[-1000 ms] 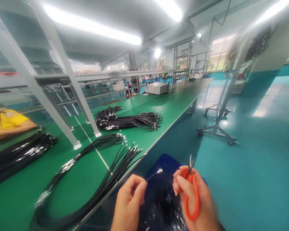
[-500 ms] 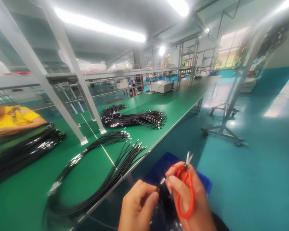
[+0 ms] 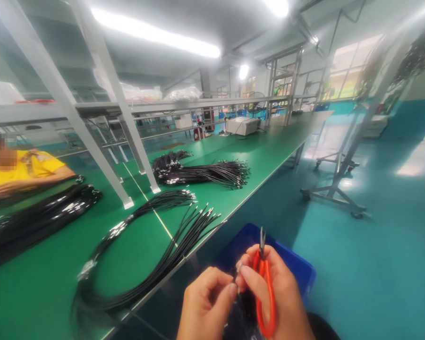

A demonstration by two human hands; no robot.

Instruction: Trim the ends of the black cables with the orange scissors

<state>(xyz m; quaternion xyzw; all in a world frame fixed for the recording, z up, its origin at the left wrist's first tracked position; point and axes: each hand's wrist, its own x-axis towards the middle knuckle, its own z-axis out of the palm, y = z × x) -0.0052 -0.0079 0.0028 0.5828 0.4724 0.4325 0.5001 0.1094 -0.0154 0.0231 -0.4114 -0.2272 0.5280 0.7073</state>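
Orange handles identify the scissors [image 3: 271, 302], which your right hand [image 3: 283, 295] holds in the head view. The handles lie against the palm; the blades point upward and stand nearly together. The thumb and fingertips of this hand are drawn in at the connector [image 3: 239, 267] — a small, pale part at the end of a thin, dark cable [image 3: 234, 279]. Your left hand [image 3: 208, 302] pinches the cable between thumb and forefinger, its other fingers curled. The two hands are close together, with the cable end between them, in front of the table [image 3: 184, 293] edge and over the blue bin [image 3: 301, 271]. The dark contents of the bin are too blurred to identify.

On the green table, to your left, the curved bundle [image 3: 145, 283] of black cables has its loose, pale-tipped ends near the edge. The far bundle [image 3: 208, 174] lies beyond it, close to a post of the metal rack [image 3: 141, 146]. A white box [image 3: 242, 125] is farther along the table. At far left, a person [image 3: 38, 165] in yellow sits by the thick bundle [image 3: 46, 212]. A wheeled stand [image 3: 335, 193] is on the floor at right.
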